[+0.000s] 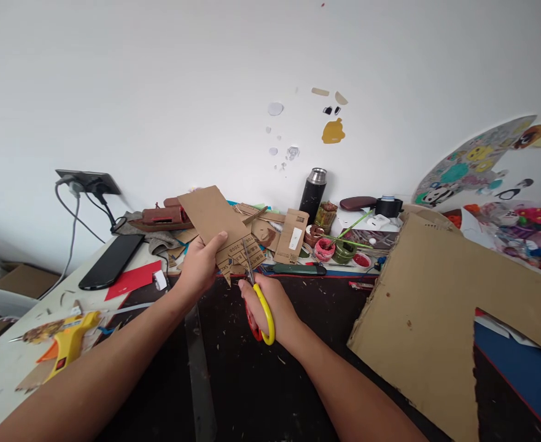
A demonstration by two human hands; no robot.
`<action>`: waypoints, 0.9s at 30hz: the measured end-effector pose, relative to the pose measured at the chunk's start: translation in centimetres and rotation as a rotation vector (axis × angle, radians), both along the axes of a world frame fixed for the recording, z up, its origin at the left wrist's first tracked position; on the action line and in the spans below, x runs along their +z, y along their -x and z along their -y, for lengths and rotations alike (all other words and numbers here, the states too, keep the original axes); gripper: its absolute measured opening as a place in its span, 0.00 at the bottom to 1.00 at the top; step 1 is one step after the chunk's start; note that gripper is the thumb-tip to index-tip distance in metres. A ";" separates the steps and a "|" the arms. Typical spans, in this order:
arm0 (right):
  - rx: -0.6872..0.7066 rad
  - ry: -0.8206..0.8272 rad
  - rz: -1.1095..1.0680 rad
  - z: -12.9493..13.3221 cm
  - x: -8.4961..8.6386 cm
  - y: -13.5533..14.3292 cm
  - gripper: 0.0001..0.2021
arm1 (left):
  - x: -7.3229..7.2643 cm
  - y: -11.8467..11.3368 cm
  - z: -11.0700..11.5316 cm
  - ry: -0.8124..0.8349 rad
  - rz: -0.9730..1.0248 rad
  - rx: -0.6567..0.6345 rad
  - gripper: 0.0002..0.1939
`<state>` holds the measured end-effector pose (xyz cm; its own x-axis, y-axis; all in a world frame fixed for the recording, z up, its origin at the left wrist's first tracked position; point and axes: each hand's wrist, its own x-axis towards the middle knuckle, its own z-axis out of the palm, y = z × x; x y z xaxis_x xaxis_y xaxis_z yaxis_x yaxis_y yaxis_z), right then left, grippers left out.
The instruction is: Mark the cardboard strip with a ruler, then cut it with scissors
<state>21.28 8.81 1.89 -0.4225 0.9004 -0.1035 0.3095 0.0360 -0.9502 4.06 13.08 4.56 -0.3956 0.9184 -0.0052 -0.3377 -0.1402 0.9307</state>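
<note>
A flat brown cardboard piece (212,215) is pinched in my left hand (199,264), its thumb lying on top, and tilts up over the clutter at the back of the table. My right hand (270,304) grips scissors (264,313) with yellow and red handles. Their blades point away from me and meet the lower right of the cardboard, where printed text shows; the blade tips are partly lost against the scraps. Whether the blades are parted I cannot tell. Beneath both hands lies a dark mat (252,380).
A yellow glue gun (70,344) and a black phone (111,262) lie at the left. A metal ruler (199,374) is on the mat. Behind stand a black flask (314,193) and paint jars (324,248). A large cardboard sheet (422,325) covers the right.
</note>
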 end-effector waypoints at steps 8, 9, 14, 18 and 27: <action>-0.004 0.066 -0.087 -0.4 -0.6 0.0 0.21 | 0.5 0.4 0.5 0.076 -0.117 -0.179 0.28; 0.003 0.070 -0.103 -0.5 -0.6 0.0 0.21 | 0.5 0.4 0.6 0.084 -0.126 -0.185 0.27; 0.049 0.115 -0.167 -0.8 -0.8 0.1 0.20 | 0.3 -0.1 0.4 0.029 -0.107 -0.100 0.26; 0.131 0.201 -0.164 -0.1 -0.4 0.4 0.17 | 1.2 1.6 -1.1 -0.025 -0.061 0.079 0.23; 0.036 0.224 -0.266 0.0 -0.4 0.7 0.21 | 3.4 7.1 -2.4 -0.182 -0.057 0.205 0.20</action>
<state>20.58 8.77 1.47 -0.4919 0.8520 -0.1793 0.0524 -0.1766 -0.9829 -3.04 15.44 8.00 -0.5681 0.8029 0.1806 -0.2324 -0.3670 0.9007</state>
